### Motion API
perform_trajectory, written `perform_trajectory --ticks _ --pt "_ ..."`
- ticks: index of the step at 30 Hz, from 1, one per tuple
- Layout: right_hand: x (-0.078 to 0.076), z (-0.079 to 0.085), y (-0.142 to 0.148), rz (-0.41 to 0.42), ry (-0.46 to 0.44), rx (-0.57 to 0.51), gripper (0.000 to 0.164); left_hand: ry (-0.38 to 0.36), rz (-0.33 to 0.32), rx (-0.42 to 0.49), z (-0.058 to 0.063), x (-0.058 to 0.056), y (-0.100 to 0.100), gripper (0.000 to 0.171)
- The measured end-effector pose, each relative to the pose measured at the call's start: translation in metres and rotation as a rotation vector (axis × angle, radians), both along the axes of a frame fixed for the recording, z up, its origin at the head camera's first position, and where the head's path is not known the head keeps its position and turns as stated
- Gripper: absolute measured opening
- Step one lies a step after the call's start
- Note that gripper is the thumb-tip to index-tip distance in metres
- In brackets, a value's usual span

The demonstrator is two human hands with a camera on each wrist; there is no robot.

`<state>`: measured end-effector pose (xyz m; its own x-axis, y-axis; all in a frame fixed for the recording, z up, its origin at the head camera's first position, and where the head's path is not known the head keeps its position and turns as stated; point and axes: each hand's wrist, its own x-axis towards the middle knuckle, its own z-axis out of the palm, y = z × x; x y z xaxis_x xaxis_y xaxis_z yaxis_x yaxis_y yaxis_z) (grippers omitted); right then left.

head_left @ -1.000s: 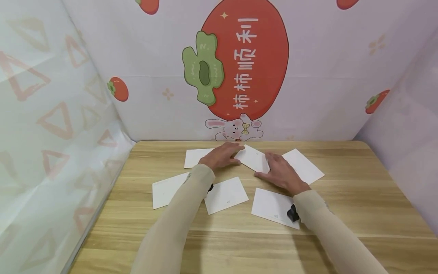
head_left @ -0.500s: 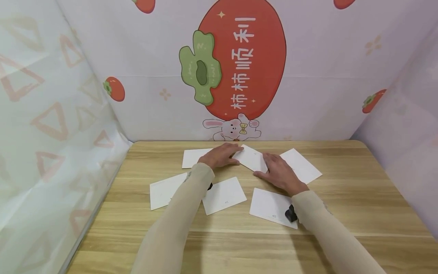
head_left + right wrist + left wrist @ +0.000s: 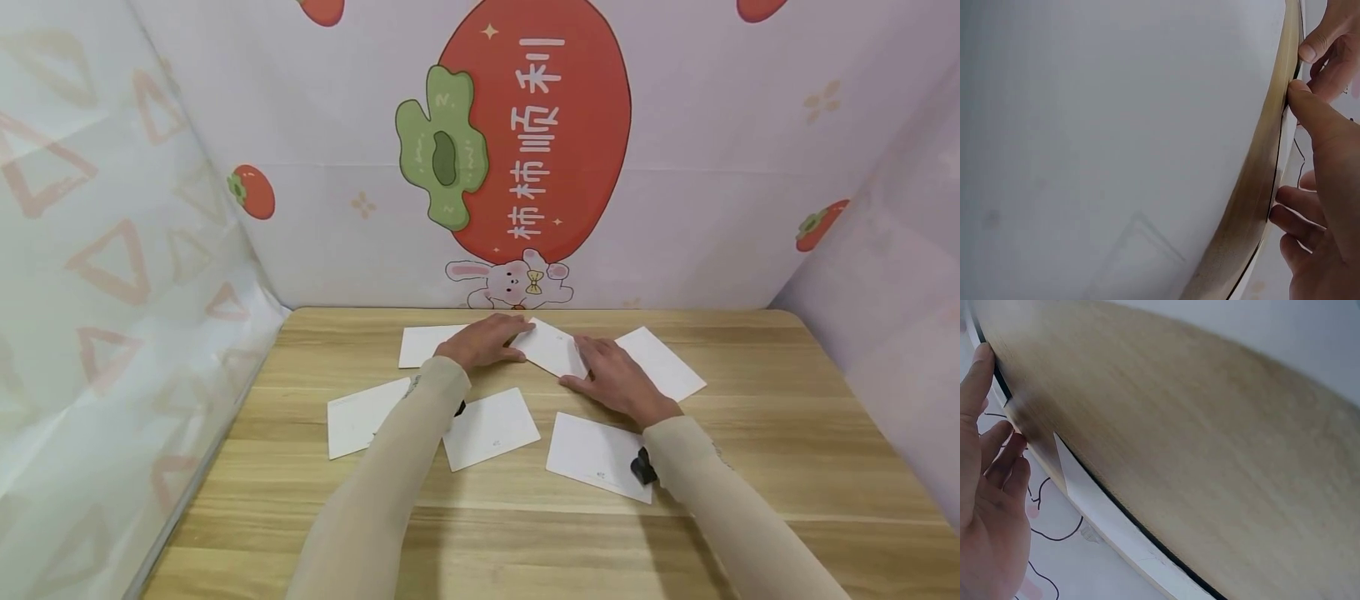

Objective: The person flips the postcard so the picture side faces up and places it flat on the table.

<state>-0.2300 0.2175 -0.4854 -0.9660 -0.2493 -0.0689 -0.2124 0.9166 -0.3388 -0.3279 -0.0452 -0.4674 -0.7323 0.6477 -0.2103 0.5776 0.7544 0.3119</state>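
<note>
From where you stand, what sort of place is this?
Probably a booth set up for tabletop work: printed sheets close in the back and both sides of a wood-grained table, and white cards lie spread out on it.

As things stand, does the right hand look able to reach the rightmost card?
Probably yes: the right hand is near the rightmost card, whose right part lies uncovered, but this hand holds another card.
</note>
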Motion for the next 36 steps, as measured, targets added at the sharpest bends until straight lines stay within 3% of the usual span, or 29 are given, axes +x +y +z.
perform_trajectory --ticks 8,21,30,36 --pt "-0.003 0.001 0.002 0.027 0.020 0.020 0.093 0.033 -0.058 -0.026 -0.003 -0.004 0.000 0.072" --pt "-0.001 0.000 0.005 0.044 0.022 -0.004 0.085 0.067 -0.120 -0.019 -0.001 0.001 -0.009 0.070" --pt "0.000 0.001 0.008 0.046 0.036 -0.011 0.079 0.070 -0.116 0.025 -0.004 0.000 -0.011 0.070" --pt "0.000 0.000 0.011 0.085 0.065 0.008 0.078 0.024 -0.111 0.049 -0.003 0.000 -0.010 0.065"
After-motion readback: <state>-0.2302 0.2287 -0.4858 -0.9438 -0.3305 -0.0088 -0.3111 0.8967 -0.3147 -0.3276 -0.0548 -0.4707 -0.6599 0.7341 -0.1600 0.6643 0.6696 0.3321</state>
